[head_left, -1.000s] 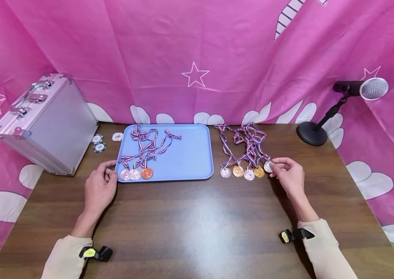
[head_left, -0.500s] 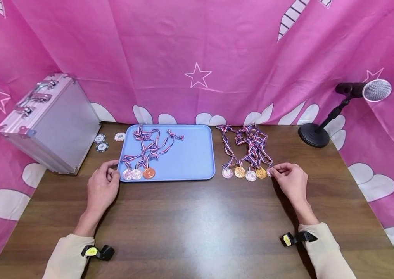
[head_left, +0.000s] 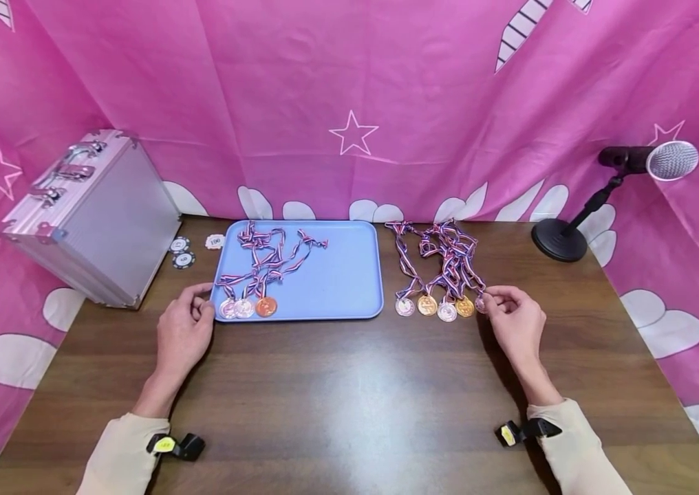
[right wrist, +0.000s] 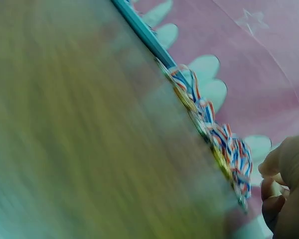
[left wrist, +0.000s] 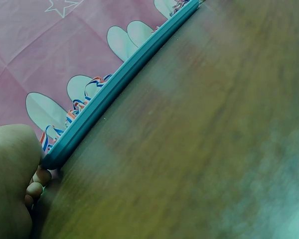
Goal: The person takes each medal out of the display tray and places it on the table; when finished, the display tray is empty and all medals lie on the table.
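My left hand (head_left: 184, 328) grips the near left corner of the blue tray (head_left: 325, 295). Curled fingers (left wrist: 35, 189) show below that corner in the left wrist view. Two silver medals (head_left: 243, 308) and a bronze medal (head_left: 265, 306) lie inside, ribbons spread behind them. Right of the tray several gold and silver medals rest in a row on the wood, among them a gold medal (head_left: 427, 306). My right hand (head_left: 518, 326) is at the rightmost silver medal (head_left: 481, 304), partly covering it. The right wrist view shows a small gap between fingers and medal, nothing held.
Tangled striped ribbons (head_left: 451, 251) lie behind the right medals. A silver case (head_left: 104, 216) stands at the left, with poker chips (head_left: 183, 259) beside it. A microphone (head_left: 671, 160) on a black stand (head_left: 560, 239) stands at the back right. Pink cloth (head_left: 263, 103) hangs behind the table.
The rightmost medal has come slightly nearer the front and lies in line with the others. My right hand has dropped slightly beside it. My left hand stays at the tray.
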`<state>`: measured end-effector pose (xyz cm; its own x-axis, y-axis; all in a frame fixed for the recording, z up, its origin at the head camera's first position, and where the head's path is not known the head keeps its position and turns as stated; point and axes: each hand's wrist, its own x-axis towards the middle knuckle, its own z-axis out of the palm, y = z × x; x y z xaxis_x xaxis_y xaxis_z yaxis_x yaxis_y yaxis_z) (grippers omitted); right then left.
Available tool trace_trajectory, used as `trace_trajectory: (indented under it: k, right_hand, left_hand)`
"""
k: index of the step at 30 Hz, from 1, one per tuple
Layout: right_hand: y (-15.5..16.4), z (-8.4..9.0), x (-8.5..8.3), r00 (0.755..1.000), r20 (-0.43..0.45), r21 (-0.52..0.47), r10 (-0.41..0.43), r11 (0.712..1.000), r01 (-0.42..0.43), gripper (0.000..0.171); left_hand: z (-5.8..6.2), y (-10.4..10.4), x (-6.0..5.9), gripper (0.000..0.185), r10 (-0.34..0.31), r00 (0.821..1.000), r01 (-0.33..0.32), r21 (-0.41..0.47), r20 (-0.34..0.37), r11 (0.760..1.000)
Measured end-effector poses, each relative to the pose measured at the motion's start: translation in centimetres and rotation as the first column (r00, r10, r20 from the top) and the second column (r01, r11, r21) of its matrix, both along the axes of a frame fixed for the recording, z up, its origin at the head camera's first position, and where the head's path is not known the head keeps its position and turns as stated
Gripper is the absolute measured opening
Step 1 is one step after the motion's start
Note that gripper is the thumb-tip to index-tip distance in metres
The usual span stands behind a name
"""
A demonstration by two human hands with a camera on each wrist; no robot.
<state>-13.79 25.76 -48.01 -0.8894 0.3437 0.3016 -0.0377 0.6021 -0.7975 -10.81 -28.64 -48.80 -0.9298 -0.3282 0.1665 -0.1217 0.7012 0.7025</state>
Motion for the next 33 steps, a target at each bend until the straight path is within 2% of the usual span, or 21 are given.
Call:
trace_trajectory:
  k: [8, 15, 21, 28, 33]
  right_hand:
    - [-4.4, 0.9, 0.3, 0.987, -0.082, -0.026, 0.14, 0.99, -0.142, 0.008]
    - [-9.1, 1.5, 0.2, 0.943, -0.129, -0.017, 0.307, 0.95, -0.312, 0.007]
    - [-12.9, 1.9, -0.1, 0.898, -0.076, -0.015, 0.433, 0.9, -0.435, 0.008]
    - [-18.2, 2.5, -0.3, 0.848, -0.02, 0.001, 0.53, 0.848, -0.53, 0.006]
    - [-22.0, 2.0, -0.6, 0.836, 0.03, 0.048, 0.548, 0.834, -0.549, 0.005]
  left_hand:
    - [0.1, -0.1, 0.0, 0.039, -0.009, 1.0, 0.009, -0.006, -0.007, 1.0]
    - [-0.1, 0.1, 0.1, 0.039, -0.013, 1.0, 0.013, -0.004, -0.009, 1.0]
    - [-0.2, 0.2, 0.0, 0.038, -0.013, 1.0, 0.013, -0.002, -0.015, 1.0]
    - [0.1, 0.2, -0.1, 0.037, -0.016, 0.999, 0.016, 0.0, -0.027, 1.0]
    - [0.1, 0.0, 0.0, 0.037, -0.01, 1.0, 0.01, -0.004, -0.023, 1.0]
